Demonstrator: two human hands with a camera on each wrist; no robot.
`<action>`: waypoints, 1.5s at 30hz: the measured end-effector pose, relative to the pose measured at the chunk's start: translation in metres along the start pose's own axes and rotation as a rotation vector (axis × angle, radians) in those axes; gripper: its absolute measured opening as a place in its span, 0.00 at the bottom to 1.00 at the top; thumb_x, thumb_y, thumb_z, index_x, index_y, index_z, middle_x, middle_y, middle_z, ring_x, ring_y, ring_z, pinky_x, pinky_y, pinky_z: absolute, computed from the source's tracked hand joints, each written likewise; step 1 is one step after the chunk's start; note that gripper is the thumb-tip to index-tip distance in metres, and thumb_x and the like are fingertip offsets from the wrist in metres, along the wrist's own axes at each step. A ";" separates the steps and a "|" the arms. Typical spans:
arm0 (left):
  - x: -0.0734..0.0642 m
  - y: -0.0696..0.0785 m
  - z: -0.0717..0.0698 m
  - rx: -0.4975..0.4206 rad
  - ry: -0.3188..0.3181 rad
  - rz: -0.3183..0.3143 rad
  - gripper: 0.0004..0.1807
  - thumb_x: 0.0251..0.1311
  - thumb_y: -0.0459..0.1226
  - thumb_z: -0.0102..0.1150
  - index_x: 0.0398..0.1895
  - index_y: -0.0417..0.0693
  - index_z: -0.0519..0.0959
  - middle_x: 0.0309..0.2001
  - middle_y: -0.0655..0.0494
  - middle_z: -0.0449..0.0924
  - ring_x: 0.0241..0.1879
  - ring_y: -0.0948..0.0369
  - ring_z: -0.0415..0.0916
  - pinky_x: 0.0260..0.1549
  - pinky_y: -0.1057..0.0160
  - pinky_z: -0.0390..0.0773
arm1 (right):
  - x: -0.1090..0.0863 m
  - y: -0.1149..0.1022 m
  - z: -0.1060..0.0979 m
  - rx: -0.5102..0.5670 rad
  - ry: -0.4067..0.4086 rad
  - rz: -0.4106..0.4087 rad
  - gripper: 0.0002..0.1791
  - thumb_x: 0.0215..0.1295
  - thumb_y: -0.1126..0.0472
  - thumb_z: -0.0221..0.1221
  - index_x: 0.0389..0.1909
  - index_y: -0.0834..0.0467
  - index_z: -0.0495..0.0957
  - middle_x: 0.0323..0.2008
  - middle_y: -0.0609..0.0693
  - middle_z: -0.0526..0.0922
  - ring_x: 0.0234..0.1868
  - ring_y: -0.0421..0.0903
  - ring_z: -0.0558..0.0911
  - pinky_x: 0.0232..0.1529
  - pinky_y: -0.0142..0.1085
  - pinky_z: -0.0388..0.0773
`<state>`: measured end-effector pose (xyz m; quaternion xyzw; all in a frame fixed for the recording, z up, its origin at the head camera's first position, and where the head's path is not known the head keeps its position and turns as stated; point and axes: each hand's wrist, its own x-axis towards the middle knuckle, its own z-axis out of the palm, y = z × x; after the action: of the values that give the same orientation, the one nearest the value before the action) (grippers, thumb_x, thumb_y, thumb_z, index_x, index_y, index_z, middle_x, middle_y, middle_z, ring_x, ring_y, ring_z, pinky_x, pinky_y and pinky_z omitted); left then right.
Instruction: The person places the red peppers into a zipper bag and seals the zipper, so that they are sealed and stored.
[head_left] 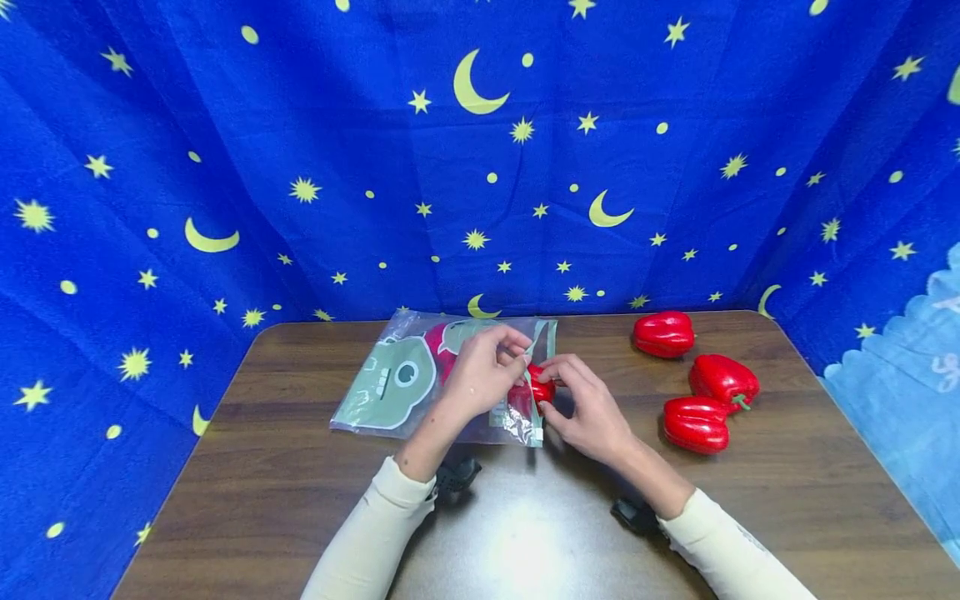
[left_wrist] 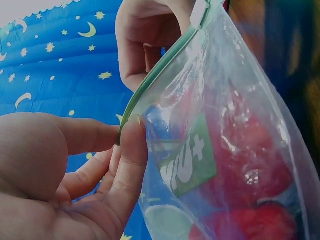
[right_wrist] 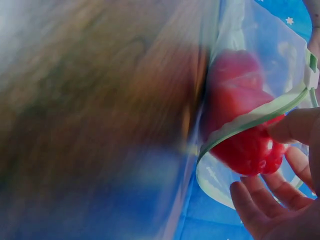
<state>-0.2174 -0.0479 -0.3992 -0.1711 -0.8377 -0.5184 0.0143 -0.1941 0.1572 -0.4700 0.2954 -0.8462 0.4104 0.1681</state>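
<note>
By the right hand's grip (head_left: pixel 591 417), with its forearm angled in from four o'clock, a glossy red pepper (head_left: pixel 542 388) is pinched, partly inside the three-o'clock mouth of a clear plastic zip bag (head_left: pixel 397 387). The bag's green rim (head_left: pixel 552 337) is pinched by the left hand's grip (head_left: pixel 478 373), its forearm angled from seven o'clock. Towards two and three o'clock, three loose, glossy red peppers (head_left: pixel 696 423) are spread on the brown wooden tabletop (head_left: pixel 277 492).

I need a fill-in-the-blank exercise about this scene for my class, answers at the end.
1. The left hand pinches the ____-coloured rim of the zip bag.
2. The right hand touches a ____-coloured bell pepper at the bag's mouth.
3. On the table, ____ loose bell peppers lie right of the bag.
4. The blue curtain behind is printed with yellow stars and crescent ____.

Missing words: green; red; three; moons.
</note>
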 end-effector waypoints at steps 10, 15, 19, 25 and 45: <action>-0.001 0.001 0.000 0.016 0.002 0.006 0.09 0.67 0.29 0.66 0.48 0.41 0.85 0.40 0.50 0.87 0.34 0.62 0.86 0.33 0.64 0.86 | 0.009 0.000 0.008 0.030 0.017 0.015 0.21 0.54 0.76 0.74 0.46 0.60 0.79 0.55 0.54 0.85 0.51 0.49 0.86 0.45 0.44 0.89; 0.000 0.002 0.000 0.021 0.002 -0.001 0.09 0.67 0.28 0.66 0.48 0.42 0.85 0.40 0.51 0.86 0.34 0.62 0.85 0.32 0.65 0.85 | 0.013 -0.002 0.011 0.075 0.018 0.032 0.20 0.53 0.79 0.72 0.45 0.61 0.80 0.53 0.55 0.85 0.50 0.51 0.86 0.47 0.41 0.89; 0.000 0.002 0.000 0.020 0.003 0.003 0.09 0.67 0.28 0.66 0.48 0.42 0.85 0.40 0.51 0.86 0.34 0.62 0.85 0.32 0.66 0.84 | 0.016 0.000 0.014 0.098 0.018 0.061 0.20 0.53 0.80 0.70 0.44 0.61 0.81 0.50 0.54 0.83 0.49 0.51 0.86 0.48 0.41 0.89; 0.002 0.001 0.001 0.014 0.004 0.023 0.09 0.65 0.27 0.66 0.47 0.40 0.85 0.38 0.49 0.87 0.33 0.61 0.86 0.33 0.66 0.85 | 0.021 0.002 0.020 0.084 0.006 0.134 0.18 0.52 0.78 0.70 0.42 0.60 0.81 0.49 0.54 0.81 0.50 0.51 0.85 0.51 0.41 0.88; 0.002 -0.001 0.002 -0.013 -0.001 0.011 0.08 0.67 0.27 0.66 0.47 0.39 0.85 0.38 0.48 0.86 0.32 0.62 0.86 0.30 0.66 0.86 | 0.025 -0.001 0.022 0.064 -0.061 0.150 0.11 0.59 0.72 0.68 0.42 0.60 0.86 0.41 0.49 0.84 0.47 0.47 0.86 0.51 0.42 0.88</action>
<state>-0.2193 -0.0457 -0.4004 -0.1763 -0.8333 -0.5237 0.0154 -0.2130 0.1302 -0.4696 0.2489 -0.8571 0.4394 0.1017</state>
